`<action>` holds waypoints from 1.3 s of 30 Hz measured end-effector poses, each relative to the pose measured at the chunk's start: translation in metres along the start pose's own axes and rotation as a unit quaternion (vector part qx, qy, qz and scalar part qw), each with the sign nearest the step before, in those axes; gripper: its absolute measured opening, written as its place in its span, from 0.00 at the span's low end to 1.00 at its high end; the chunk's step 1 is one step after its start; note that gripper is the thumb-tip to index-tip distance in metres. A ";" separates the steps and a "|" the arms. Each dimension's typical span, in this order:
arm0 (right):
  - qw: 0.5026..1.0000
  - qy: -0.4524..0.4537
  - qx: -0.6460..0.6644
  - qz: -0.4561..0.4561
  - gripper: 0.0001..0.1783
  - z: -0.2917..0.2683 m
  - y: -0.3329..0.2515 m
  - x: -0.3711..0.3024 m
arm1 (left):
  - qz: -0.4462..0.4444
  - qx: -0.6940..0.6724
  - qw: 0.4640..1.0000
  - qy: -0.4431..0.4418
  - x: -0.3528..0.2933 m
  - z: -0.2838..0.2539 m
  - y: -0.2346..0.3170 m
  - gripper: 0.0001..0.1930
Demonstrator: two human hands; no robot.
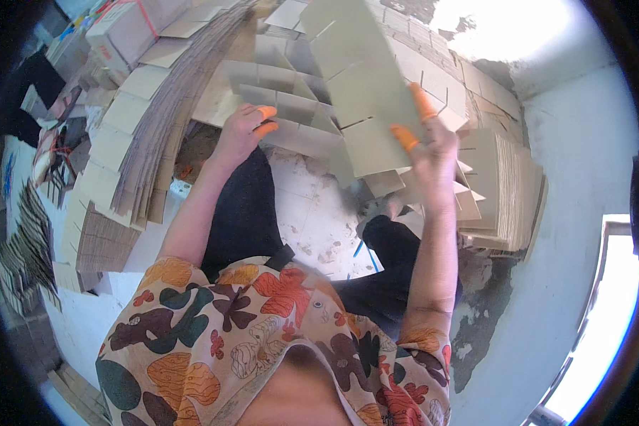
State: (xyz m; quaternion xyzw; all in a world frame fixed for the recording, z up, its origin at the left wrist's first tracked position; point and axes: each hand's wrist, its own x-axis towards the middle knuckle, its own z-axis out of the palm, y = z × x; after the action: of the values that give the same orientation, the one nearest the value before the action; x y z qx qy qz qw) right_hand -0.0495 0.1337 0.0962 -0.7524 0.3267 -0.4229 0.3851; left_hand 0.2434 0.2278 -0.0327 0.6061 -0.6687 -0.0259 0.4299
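My right hand (433, 145), with orange finger cots on two fingertips, holds up a long slotted cardboard strip (362, 85) that rises toward the top of the view. My left hand (243, 130), also with orange fingertip covers, rests on a partly assembled cardboard divider grid (287, 106) standing on the floor in front of me. The raised strip hangs over the right part of that grid.
A tall fanned stack of flat cardboard pieces (131, 142) stands at my left. Another stack of slotted strips (500, 192) is at my right, by the pale wall (582, 163). Folded boxes (124, 32) lie at the upper left. My dark-trousered legs rest on the tiled floor (319, 227).
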 end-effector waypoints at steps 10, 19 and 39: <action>0.982 -0.092 -0.144 -0.078 0.25 0.077 -0.002 0.014 | 0.014 -0.003 1.000 0.017 -0.001 0.004 -0.003 0.11; 0.962 -0.161 -0.215 -0.041 0.29 0.083 -0.004 0.022 | 0.012 -0.006 1.000 0.022 0.001 0.004 -0.001 0.11; 0.971 -0.124 -0.183 -0.089 0.33 0.084 0.007 0.017 | 0.000 -0.023 1.000 0.018 0.000 0.008 -0.005 0.11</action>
State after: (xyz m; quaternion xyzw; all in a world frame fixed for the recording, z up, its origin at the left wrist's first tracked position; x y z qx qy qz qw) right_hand 0.0308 0.1418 0.0678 -0.8828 0.2801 -0.2917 0.2391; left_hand 0.2426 0.2225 -0.0403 0.5963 -0.6602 -0.0301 0.4558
